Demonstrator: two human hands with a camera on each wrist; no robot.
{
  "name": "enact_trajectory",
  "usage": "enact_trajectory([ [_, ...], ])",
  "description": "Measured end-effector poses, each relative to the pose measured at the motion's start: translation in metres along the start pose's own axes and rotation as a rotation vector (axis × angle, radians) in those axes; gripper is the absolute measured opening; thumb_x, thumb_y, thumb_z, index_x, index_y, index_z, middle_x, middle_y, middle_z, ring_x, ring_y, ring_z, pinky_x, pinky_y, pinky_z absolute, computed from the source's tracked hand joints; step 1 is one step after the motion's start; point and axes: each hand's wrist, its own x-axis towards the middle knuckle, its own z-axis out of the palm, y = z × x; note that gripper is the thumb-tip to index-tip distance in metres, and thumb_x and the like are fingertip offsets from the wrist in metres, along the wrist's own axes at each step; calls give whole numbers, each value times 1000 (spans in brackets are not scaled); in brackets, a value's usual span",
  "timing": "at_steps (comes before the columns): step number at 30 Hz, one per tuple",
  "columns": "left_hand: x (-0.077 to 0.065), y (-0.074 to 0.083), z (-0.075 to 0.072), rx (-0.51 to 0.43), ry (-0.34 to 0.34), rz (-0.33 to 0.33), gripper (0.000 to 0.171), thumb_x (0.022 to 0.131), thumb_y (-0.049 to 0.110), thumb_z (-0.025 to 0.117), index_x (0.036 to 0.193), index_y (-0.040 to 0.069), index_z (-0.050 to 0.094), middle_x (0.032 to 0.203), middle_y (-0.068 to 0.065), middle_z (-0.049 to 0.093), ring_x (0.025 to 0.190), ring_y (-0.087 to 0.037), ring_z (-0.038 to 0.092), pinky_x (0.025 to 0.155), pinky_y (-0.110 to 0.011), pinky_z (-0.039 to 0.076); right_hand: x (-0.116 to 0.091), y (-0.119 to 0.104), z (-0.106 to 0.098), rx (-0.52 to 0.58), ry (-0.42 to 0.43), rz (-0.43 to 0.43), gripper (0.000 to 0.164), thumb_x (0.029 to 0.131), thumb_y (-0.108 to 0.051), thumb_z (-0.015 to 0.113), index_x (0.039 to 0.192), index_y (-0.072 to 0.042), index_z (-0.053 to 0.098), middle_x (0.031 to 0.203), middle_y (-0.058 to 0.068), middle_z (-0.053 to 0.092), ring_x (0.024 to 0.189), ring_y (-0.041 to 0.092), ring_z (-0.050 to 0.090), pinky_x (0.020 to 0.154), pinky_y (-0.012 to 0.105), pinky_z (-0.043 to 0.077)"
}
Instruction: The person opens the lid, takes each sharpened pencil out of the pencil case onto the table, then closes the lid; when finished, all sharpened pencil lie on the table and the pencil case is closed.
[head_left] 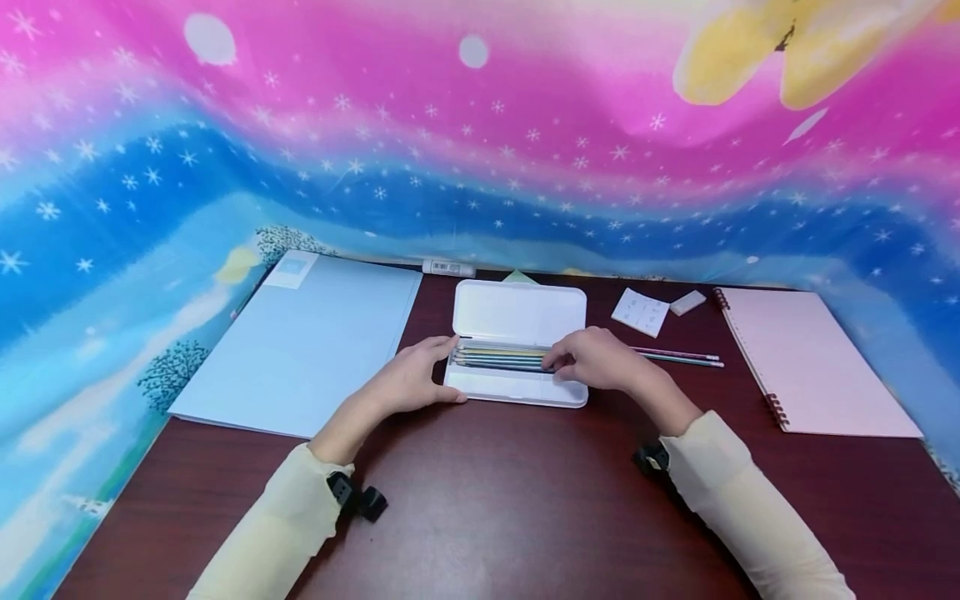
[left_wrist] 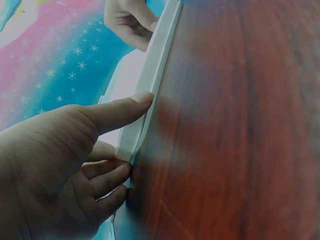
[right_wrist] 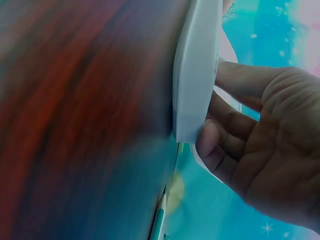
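Note:
A white pencil case lies with its lid raised toward the back. Several pencils lie side by side in it, tips to the left. My left hand grips the case's left end; in the left wrist view the thumb is on the front edge and the other fingers are round the end. At the right part of the case, my right hand reaches over the rim with bent fingers and pinches the end of a pencil. The right wrist view shows its fingers against the case wall, with the pinched end hidden.
Two pencils lie right of the case, partly behind my right hand. Farther back are a small paper, an eraser and a white tube. A blue folder flanks the left, a pink spiral notebook the right.

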Motion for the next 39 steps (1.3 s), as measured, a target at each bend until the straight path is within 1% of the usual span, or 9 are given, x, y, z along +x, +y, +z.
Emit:
enact_trajectory([
  [4,1,0,0,-2,-5,2,99,83,43,83,158,5,32,161,-16,40,147,-34,40,117,-51,38,3,0,1,-19,-20,5,20,93,-12,73,110,-20,80,98,-5,74,85,15,58,80,33,46],
  [10,7,1,-5,1,-1,5,99,83,43,83,159,6,32,161,-15,39,148,-33,40,118,-50,38,3,1,-3,-5,41,-9,19,92,-11,73,107,-20,80,100,-3,73,88,17,59,81,34,47],
  [13,8,1,-6,5,3,4,99,83,43,83,158,5,32,161,-16,39,148,-33,40,118,-50,38,2,3,-6,15,61,-16,19,93,-11,72,109,-19,80,104,-1,75,91,18,61,84,36,50],
  [18,8,0,-10,11,17,-8,98,82,42,84,158,5,34,160,-16,40,147,-33,41,118,-50,38,-3,10,-15,72,118,-15,21,95,-11,71,112,-18,80,115,4,76,102,20,66,93,44,54],
  [20,8,0,-11,8,17,-17,98,82,42,84,158,6,34,160,-15,40,147,-33,41,118,-50,38,-7,16,-19,99,146,-9,22,94,-10,71,113,-18,80,115,4,76,103,20,67,93,45,54],
  [23,7,1,-10,4,7,-20,99,82,43,84,158,6,33,160,-16,40,148,-33,40,118,-50,38,-15,26,-22,124,193,7,22,92,-10,74,111,-20,81,109,2,76,97,19,66,88,42,53],
  [28,5,1,-5,-2,-9,-16,99,82,44,83,158,6,32,161,-16,39,148,-33,40,118,-50,38,-32,45,-25,137,265,28,20,90,-12,76,106,-23,82,101,0,76,88,17,62,81,37,51],
  [35,4,-1,1,0,-5,-6,99,83,43,83,158,5,32,160,-16,40,147,-33,40,118,-50,37,-56,68,-33,103,351,59,18,90,-13,77,101,-26,83,95,-1,77,85,15,60,75,31,48],
  [39,5,-2,1,-1,-9,-4,99,83,43,83,158,5,32,161,-16,39,148,-33,40,118,-50,37,-68,82,-38,85,376,107,15,90,-16,77,101,-24,83,94,-1,77,82,12,58,70,28,46],
])
